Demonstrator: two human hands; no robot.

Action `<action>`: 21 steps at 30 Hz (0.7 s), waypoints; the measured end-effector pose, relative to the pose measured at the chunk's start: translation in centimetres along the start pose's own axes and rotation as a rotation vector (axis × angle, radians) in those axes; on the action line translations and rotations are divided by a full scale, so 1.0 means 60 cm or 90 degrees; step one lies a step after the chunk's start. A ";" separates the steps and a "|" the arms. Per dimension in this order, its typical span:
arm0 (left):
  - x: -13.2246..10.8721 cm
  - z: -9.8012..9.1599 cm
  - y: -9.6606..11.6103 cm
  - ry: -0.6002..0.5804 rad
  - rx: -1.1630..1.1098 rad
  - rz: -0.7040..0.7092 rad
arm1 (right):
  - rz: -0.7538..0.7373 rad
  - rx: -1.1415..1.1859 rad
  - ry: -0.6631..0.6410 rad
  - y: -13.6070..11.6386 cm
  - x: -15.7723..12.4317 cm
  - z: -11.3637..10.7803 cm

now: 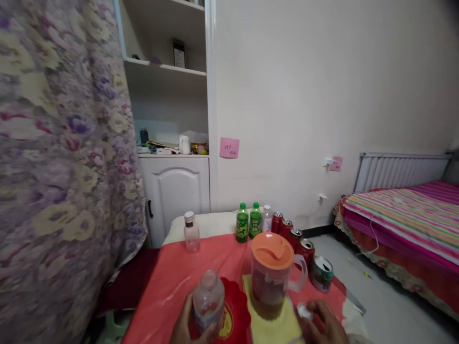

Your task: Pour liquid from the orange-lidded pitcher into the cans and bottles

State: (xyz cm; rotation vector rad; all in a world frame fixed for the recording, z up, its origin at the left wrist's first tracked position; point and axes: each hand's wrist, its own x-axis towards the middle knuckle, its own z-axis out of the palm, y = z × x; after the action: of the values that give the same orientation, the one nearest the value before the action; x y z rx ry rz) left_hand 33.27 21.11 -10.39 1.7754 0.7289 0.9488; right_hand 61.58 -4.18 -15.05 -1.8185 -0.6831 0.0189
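My left hand (185,321) is wrapped round a clear, uncapped bottle (208,298), held upright over a red scalloped tray (239,300). Between the fingers of my right hand (321,324) is a small white bottle cap (305,311), at the table's right side. A clear pitcher (269,286) with an orange lid (271,250) stands between my hands on a folded yellow cloth (257,322). Brownish liquid fills its lower part. Its handle points right, above my right hand.
Beyond the pitcher stand two green bottles (242,223), a clear white-capped bottle (267,219), several red cans (306,252) and a green can (322,274). Another clear capped bottle (192,234) is at the back left. A red cloth (161,291) covers the table; a bed (405,205) is at right.
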 end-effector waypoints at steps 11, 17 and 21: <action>0.019 0.008 -0.055 0.065 -0.085 -0.033 | -0.052 -0.135 -0.006 0.039 0.003 0.009; 0.014 0.002 -0.054 0.085 -0.086 -0.072 | -0.075 -0.084 -0.013 0.058 0.010 -0.013; 0.007 0.006 -0.026 0.083 -0.101 -0.094 | 0.019 0.081 -0.010 0.032 0.007 -0.024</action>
State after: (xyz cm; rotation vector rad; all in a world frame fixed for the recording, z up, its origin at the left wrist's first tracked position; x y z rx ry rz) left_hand 33.68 21.84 -11.82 1.5121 0.8323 1.0004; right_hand 63.28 -5.62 -16.03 -1.7078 -0.6512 0.0956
